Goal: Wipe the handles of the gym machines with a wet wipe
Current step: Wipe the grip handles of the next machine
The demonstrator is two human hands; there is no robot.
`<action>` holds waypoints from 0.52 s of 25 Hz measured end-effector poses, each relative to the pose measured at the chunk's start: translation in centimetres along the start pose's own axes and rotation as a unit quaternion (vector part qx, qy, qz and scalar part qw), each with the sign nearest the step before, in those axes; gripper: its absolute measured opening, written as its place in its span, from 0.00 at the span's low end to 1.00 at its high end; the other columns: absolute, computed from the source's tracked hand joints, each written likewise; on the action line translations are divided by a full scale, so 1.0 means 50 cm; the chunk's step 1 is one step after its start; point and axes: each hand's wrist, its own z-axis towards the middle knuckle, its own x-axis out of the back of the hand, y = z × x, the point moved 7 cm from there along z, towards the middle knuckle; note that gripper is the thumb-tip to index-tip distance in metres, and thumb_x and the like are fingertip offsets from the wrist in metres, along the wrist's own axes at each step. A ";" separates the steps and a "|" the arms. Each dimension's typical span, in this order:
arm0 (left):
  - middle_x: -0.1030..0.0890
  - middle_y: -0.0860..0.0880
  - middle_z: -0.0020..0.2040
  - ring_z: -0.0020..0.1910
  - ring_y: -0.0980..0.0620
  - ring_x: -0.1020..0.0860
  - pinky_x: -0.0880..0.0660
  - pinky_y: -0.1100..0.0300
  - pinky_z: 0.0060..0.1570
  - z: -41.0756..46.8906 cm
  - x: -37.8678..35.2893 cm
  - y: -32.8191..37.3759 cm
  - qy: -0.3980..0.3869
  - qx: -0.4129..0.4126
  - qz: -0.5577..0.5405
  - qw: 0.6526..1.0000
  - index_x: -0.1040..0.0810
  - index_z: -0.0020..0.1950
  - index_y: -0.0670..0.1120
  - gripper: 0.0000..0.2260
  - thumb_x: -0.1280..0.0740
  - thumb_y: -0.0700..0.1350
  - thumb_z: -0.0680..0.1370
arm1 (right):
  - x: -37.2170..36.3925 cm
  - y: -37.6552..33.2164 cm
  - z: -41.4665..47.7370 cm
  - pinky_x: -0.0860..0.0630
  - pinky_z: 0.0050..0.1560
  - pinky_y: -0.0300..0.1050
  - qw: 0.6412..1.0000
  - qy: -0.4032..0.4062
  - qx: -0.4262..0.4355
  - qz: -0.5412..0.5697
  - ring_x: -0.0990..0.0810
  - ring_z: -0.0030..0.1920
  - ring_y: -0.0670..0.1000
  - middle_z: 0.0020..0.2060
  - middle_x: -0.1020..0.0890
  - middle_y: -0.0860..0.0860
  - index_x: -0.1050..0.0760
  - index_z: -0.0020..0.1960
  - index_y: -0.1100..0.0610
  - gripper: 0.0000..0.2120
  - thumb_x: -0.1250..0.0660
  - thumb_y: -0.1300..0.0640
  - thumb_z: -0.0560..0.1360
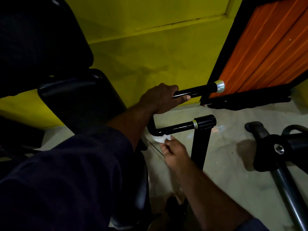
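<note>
Black seat pad [80, 100] crowds my left, and another machine's bar [281, 174] sits off to the right, with bare floor [230, 140] between them. My left hand [162, 99] is wrapped round the upper handle [196, 90]. My right hand [173, 155] pinches the wet wipe [160, 138] right at the bend of the lower handle [176, 128]. Both handles run sideways, with their free ends pointing right toward the orange panel [266, 52].

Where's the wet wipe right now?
Head view, just below centre: the wet wipe is pinched in the right hand at the bend of the lower handle, beneath the left hand gripping the upper handle.
</note>
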 end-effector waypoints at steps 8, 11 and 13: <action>0.29 0.51 0.38 0.35 0.51 0.26 0.37 0.58 0.31 -0.006 0.002 0.004 0.003 0.008 -0.008 1.000 0.31 0.48 0.54 0.24 0.44 0.74 0.78 | 0.045 -0.204 -0.072 0.23 0.58 0.34 0.740 0.201 0.501 -0.402 0.20 0.48 0.46 0.49 0.17 0.54 0.14 0.52 0.55 0.10 0.28 0.64 0.75; 0.27 0.51 0.39 0.36 0.51 0.25 0.36 0.58 0.31 -0.009 0.006 0.009 0.002 0.011 -0.006 1.000 0.31 0.47 0.54 0.23 0.44 0.74 0.79 | -0.008 -0.180 -0.061 0.21 0.58 0.42 0.679 0.081 0.523 -0.510 0.19 0.49 0.52 0.48 0.21 0.53 0.16 0.54 0.53 0.14 0.37 0.59 0.74; 0.27 0.51 0.39 0.36 0.51 0.24 0.35 0.58 0.32 -0.012 0.010 0.011 0.001 0.014 -0.006 1.000 0.30 0.47 0.54 0.23 0.44 0.74 0.79 | -0.006 -0.187 -0.063 0.22 0.55 0.37 0.722 0.032 0.483 -0.494 0.17 0.48 0.46 0.45 0.20 0.43 0.16 0.54 0.57 0.11 0.33 0.64 0.75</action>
